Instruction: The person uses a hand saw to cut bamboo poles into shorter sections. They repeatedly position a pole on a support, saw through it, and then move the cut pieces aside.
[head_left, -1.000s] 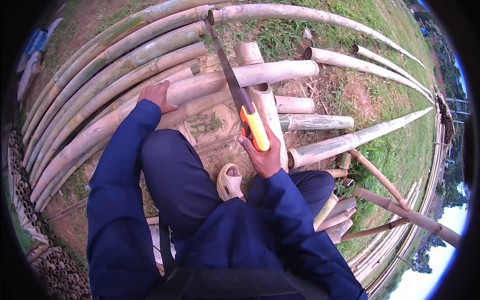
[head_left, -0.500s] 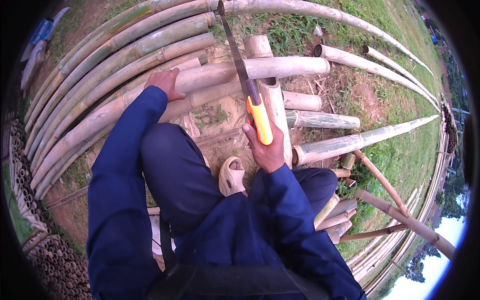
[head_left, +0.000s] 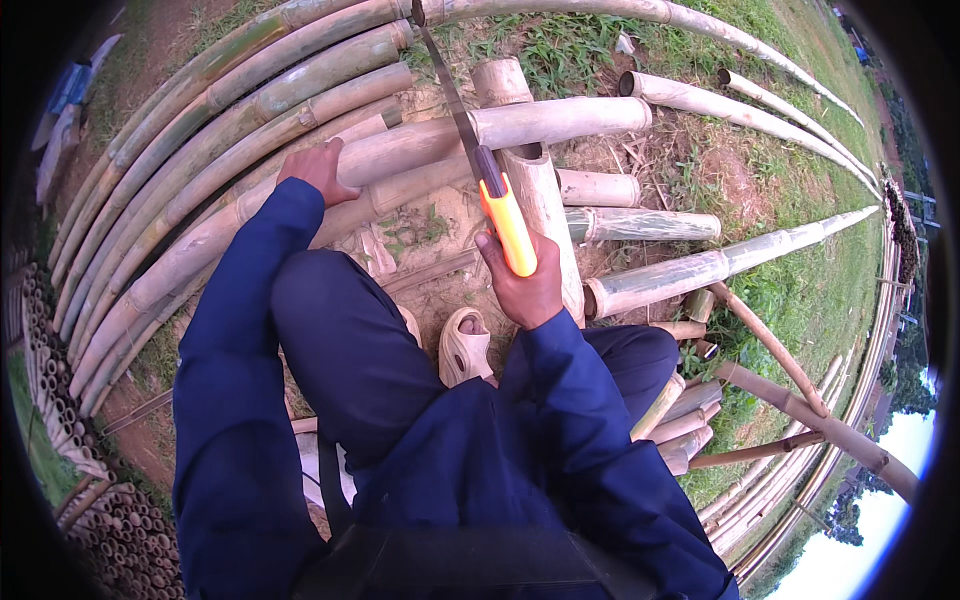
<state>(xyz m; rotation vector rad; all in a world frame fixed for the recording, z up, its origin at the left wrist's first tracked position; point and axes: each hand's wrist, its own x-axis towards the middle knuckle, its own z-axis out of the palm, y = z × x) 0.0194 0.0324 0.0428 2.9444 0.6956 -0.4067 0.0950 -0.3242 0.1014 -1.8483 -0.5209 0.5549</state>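
Observation:
My right hand [head_left: 528, 282] is closed round the orange-yellow handle of a handsaw [head_left: 508, 222]. Its long dark blade slants away from me and crosses a thick, pale bamboo pole [head_left: 565, 117] a short way from the pole's right end. On the same pole, left of the blade, my left hand [head_left: 318, 172] presses down and grips, thumb on the near side and fingers over the top. Beneath the pole, close to the blade, lies a short bamboo piece [head_left: 547, 205] acting as a rest. Whether the blade has bitten into the pole cannot be made out.
Several long bamboo poles [head_left: 260, 105] lie side by side at the left. Cut lengths [head_left: 650, 224] and another long pole [head_left: 660, 281] are on the ground at right. Bamboo stacks [head_left: 120, 535] stand at lower left. My sandalled foot [head_left: 465, 347] is between my knees.
The whole view has shifted slightly, so the poles appear a little higher and further left. Saw and right hand have moved only slightly; the left hand keeps its place on the pole.

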